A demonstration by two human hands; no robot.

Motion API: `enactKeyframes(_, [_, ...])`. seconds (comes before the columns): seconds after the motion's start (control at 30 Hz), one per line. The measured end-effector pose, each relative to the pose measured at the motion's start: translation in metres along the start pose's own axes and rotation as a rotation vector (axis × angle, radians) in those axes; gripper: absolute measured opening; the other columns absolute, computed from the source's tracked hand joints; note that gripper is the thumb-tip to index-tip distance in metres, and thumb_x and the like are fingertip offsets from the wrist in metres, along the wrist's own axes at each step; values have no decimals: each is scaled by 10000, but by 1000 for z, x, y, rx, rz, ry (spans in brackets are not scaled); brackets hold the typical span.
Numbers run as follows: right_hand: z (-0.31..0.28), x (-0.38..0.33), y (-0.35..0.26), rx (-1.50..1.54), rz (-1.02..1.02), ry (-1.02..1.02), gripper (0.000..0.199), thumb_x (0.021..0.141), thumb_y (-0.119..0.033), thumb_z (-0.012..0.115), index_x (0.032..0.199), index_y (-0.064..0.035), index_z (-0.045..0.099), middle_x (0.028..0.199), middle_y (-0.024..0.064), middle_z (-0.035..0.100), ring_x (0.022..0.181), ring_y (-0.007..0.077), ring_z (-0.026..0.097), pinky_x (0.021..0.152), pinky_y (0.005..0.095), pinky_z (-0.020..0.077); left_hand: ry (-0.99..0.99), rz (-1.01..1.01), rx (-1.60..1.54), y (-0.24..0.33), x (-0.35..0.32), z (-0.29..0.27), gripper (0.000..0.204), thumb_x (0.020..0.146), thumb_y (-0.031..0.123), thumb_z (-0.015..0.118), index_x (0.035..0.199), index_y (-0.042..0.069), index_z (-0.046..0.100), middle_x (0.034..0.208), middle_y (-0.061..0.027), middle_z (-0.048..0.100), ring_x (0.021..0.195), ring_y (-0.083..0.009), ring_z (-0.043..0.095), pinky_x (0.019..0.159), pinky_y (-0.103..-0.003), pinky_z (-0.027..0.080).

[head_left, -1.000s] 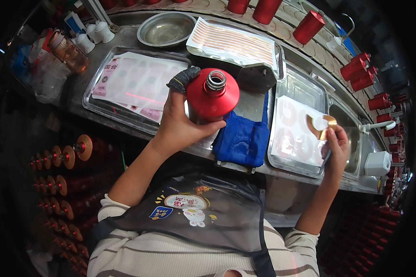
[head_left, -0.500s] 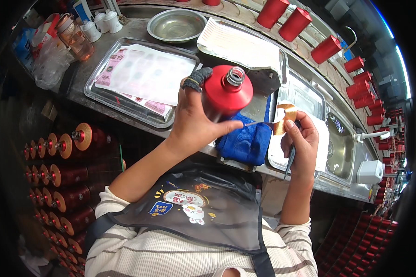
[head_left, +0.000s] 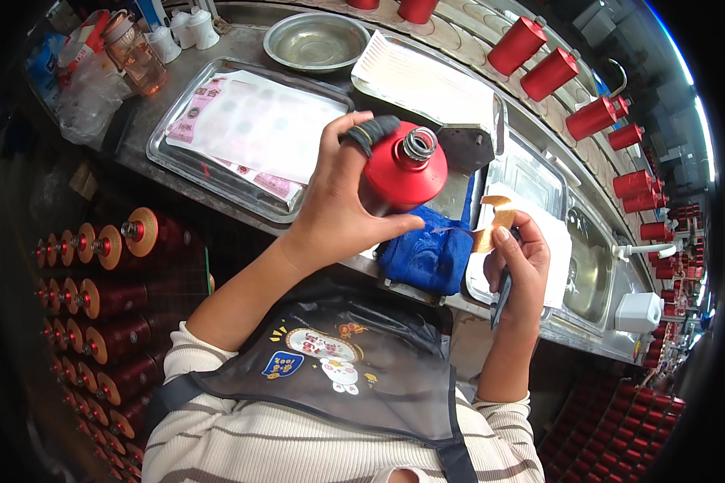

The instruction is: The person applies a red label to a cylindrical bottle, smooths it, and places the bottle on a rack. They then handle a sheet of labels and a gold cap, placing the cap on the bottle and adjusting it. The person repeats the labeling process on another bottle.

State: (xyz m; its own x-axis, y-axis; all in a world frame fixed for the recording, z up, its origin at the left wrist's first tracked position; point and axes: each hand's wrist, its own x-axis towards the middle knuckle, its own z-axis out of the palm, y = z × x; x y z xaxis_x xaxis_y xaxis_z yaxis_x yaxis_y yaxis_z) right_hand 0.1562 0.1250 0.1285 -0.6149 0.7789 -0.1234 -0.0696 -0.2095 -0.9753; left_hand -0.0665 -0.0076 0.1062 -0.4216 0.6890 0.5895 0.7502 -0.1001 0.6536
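My left hand [head_left: 338, 193] is wrapped round a red bottle [head_left: 403, 173] with a bare threaded metal neck, tilted toward me. A black finger cover [head_left: 370, 133] sits on one of its fingers. To the right, my right hand [head_left: 524, 262] pinches a curled gold strip [head_left: 491, 225] between thumb and finger. A slim dark tool [head_left: 502, 298] is also tucked in that hand; its kind is not clear. The strip and the bottle are apart. Below them lies a folded blue cloth [head_left: 427, 262] at the counter's front edge.
A metal tray [head_left: 165, 153] with printed sheets lies left, a metal basin [head_left: 314, 40] behind it. A stack of white strips [head_left: 427, 80] stands at the back. Red bottles [head_left: 517, 47] line a conveyor; a sink [head_left: 588, 266] is at right. Racked bottles [head_left: 117, 302] stand lower left.
Several red bottles on the conveyor have shifted to the right. The held bottle has moved slightly right and down, and my right hand slightly left and down. Both grips are unchanged.
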Motion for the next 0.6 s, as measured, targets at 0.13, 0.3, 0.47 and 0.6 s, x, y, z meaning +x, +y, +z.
enactKeyframes(0.13, [5, -2, -1, 21, 11, -38, 272, 943, -106, 658, 1176, 23, 602, 805, 33, 663, 458, 13, 450, 387, 168, 337, -178, -132, -248, -10, 3, 1, 937, 651, 224, 923, 1418, 71, 408, 1375, -231, 458, 1286, -396, 478, 1060, -444, 436])
enactKeyframes(0.3, [18, -7, -6, -6, -12, -2, 289, 944, -106, 657, 1196, 23, 598, 830, 40, 673, 461, 21, 471, 388, 170, 348, 38, -49, -74, 0, -17, -1, 853, 722, 174, 875, 1407, -4, 398, 1311, -209, 521, 1220, -335, 545, 1027, -420, 453])
enactKeyframes(0.47, [30, -18, -13, 56, -15, 25, 309, 943, -105, 666, 1210, 25, 583, 853, 51, 675, 465, 32, 480, 389, 171, 353, -79, -667, -796, 38, -67, -20, 307, 931, -9, 639, 1172, -22, 448, 1188, -169, 619, 1111, -196, 623, 976, -335, 502])
enactKeyframes(0.6, [57, -38, -23, 140, 16, -71, 355, 945, -79, 659, 1252, 43, 530, 871, 67, 665, 487, 49, 499, 399, 178, 362, -325, -1043, -1409, 48, -62, 1, 270, 980, 1, 583, 1147, 16, 371, 1327, -193, 586, 1229, -236, 602, 1046, -350, 496])
